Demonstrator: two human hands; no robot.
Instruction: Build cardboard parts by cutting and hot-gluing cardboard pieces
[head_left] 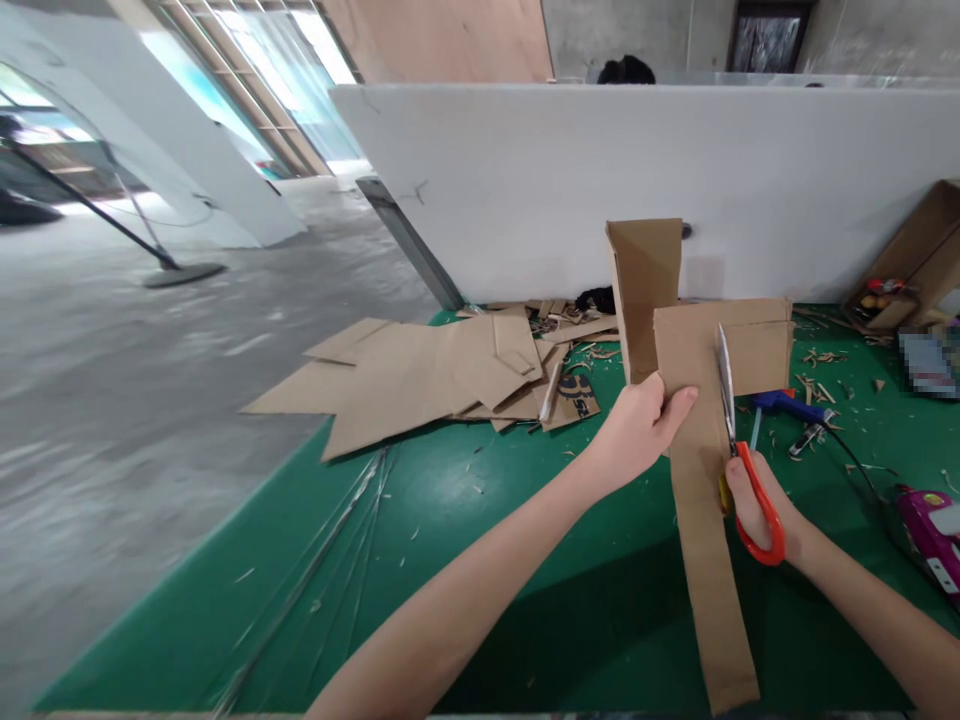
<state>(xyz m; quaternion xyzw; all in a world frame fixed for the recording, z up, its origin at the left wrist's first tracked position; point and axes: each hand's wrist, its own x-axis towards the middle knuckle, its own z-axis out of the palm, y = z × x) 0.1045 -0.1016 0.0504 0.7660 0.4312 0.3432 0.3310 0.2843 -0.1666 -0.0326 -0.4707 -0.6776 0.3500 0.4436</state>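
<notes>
My left hand [637, 430] pinches a brown cardboard piece [701, 440] by its left edge, thumb on the near face. The piece has a long strip hanging toward the table's front and wide flaps at the top, one standing upright at the back left. In my right hand [761, 500] is a pair of scissors [727, 390] with orange-red handles, its blades pointing up along the cardboard's right side. The blades overlap the cardboard near a slit below the upper right flap. Part of my right hand's fingers is hidden behind the handles.
Flat cardboard sheets [420, 370] overhang the green table's [420, 560] left edge. Scraps lie along the white partition [540, 190]. At right are a blue glue gun [791, 405], a utility knife [808, 436], a magenta device [930, 530] and an open cardboard box [911, 260].
</notes>
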